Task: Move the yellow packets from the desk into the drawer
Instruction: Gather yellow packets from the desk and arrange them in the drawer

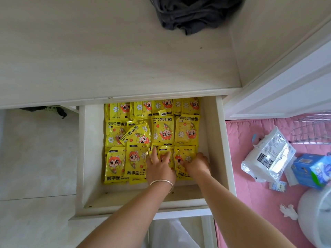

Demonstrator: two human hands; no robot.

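The white drawer is pulled out under the desk. Several yellow packets with a red cartoon figure lie in it in rows, filling most of its floor. One packet in the middle row lies tilted across its neighbours. My left hand, with a silver bangle on the wrist, rests flat with spread fingers on a packet in the front row. My right hand presses on the front-right packet, its fingers curled at the packet's edge. No yellow packet shows on the desk.
A dark grey cloth lies bunched at the back of the desk. To the right is a pink bed cover with a white plastic bag, blue boxes and a wire rack. Pale floor lies to the left.
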